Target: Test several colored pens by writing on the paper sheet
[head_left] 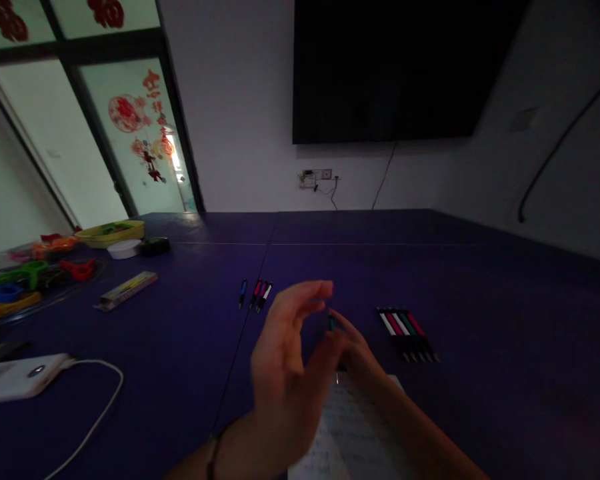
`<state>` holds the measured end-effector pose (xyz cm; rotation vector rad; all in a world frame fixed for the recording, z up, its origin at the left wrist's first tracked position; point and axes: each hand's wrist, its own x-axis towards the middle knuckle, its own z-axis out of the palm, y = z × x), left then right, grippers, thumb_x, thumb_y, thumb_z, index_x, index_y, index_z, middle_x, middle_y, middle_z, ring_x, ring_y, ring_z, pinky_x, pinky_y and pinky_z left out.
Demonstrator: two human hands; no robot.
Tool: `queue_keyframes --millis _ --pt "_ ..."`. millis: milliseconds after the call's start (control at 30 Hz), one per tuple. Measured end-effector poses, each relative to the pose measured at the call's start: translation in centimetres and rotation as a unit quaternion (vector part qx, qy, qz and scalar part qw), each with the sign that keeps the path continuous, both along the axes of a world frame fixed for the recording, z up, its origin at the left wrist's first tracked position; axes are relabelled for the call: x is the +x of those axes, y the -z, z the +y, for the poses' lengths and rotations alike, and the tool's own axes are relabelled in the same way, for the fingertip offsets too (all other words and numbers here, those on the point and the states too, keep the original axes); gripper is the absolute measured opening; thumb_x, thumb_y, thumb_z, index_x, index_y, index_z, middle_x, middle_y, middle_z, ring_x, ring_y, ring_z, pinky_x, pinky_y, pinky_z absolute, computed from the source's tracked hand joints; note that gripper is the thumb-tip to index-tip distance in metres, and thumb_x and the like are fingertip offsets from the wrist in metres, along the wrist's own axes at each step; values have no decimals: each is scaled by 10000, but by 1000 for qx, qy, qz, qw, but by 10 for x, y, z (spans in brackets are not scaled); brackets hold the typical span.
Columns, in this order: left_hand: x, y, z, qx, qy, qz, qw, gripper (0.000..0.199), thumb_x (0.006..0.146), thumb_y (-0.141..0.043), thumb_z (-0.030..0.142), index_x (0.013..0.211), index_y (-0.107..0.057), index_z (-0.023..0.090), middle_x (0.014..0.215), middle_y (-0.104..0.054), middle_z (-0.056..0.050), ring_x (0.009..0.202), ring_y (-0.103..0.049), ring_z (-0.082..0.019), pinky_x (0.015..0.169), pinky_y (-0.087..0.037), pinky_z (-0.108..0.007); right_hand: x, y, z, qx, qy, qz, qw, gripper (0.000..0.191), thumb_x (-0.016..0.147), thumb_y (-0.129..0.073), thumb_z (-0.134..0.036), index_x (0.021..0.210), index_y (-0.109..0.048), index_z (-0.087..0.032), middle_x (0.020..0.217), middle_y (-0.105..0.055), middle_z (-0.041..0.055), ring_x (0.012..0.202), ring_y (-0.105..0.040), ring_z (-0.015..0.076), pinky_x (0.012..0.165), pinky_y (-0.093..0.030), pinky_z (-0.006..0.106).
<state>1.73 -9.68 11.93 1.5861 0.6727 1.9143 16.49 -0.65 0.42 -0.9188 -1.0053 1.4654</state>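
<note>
My right hand (363, 360) is closed on a pen with a green barrel (331, 323), held upright above a sheet of paper with handwriting (350, 433). Part of the pen is hidden behind my left thumb. My left hand (285, 360) is raised just left of it, fingers curved and apart from the thumb, with nothing visible in them. Its thumb overlaps the right hand in view; whether they touch I cannot tell. Right of my hands lies a neat row of several pens (407, 333) in white, red and green. Beyond my left hand lie a blue pen (243, 294) and a small group of pens (261, 295).
On the purple table (190, 380), a white power bank (25, 379) with a cable lies at the left. Behind it are a narrow box (129, 291), colourful scissor-like tools (15, 277), a yellow basket (111, 235) and round tape rolls (125, 249). A large screen (395, 67) hangs on the wall.
</note>
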Motion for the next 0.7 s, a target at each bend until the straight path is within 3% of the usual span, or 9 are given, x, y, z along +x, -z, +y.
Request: queue_keyframes --millis 67,133,233,300,367,433,533,600,700 --pt "21 17 36 -132 6 -74 988 290 712 -582 242 993 -512 218 1072 -515 -65 1039 -468 -186 873 -402 -347 1 -2 1 4 16 26 1000 618 553 -696 -297 1116 -450 -236 687 -558 -22 503 -520 115 467 -401 240" --pt "34 49 64 -315 44 -123 940 204 686 -601 199 878 -536 174 967 -560 -72 953 -520 -178 851 -403 -339 3 -5 2 13 46 25 999 627 535 -708 -303 1102 -456 -209 649 -555 -28 503 -520 112 468 -398 231" --pt "38 91 86 -467 243 -164 834 92 720 -561 222 750 -546 137 784 -598 -66 768 -584 -158 771 -432 -329 7 -6 6 22 107 -4 994 646 511 -720 -333 1088 -463 -193 580 -534 -44 486 -503 106 440 -377 216" --pt "35 105 91 -480 349 -156 790 111 731 -549 226 742 -567 117 747 -610 -70 728 -597 -161 754 -436 -322 10 -6 8 19 126 -34 991 675 502 -721 -356 1100 -451 -196 527 -498 -70 427 -458 89 396 -348 205" --pt "31 110 93 -477 402 -131 771 111 724 -553 187 784 -589 101 764 -623 -79 732 -603 -163 746 -438 -306 12 -4 9 23 129 -53 990 678 504 -722 -353 1104 -447 -200 490 -463 -91 395 -425 75 379 -332 195" --pt "28 114 93 -472 419 -111 768 159 703 -564 128 855 -593 93 815 -629 -89 746 -604 -160 740 -438 -288 12 -1 10 33 128 -54 990 619 508 -728 -326 1061 -485 -189 505 -487 -80 434 -458 83 407 -356 196" --pt "27 120 94 -471 416 -117 769 274 674 -580 77 947 -574 96 846 -629 -92 740 -606 -155 734 -444 -285 11 5 13 20 115 21 993 452 561 -697 -351 952 -550 -179 713 -611 13 660 -573 155 531 -440 243" --pt "26 124 94 -475 419 -124 764 322 669 -583 69 989 -558 97 829 -630 -89 730 -607 -157 729 -449 -293 13 8 15 -10 96 94 991 345 626 -633 -404 884 -578 -181 861 -626 64 828 -582 201 631 -468 291" --pt "26 125 95 -479 443 -123 748 353 678 -570 60 1028 -542 95 838 -631 -95 753 -607 -162 731 -452 -296 18 11 19 -48 68 149 985 277 704 -536 -425 813 -602 -180 940 -619 87 934 -562 213 756 -456 328"
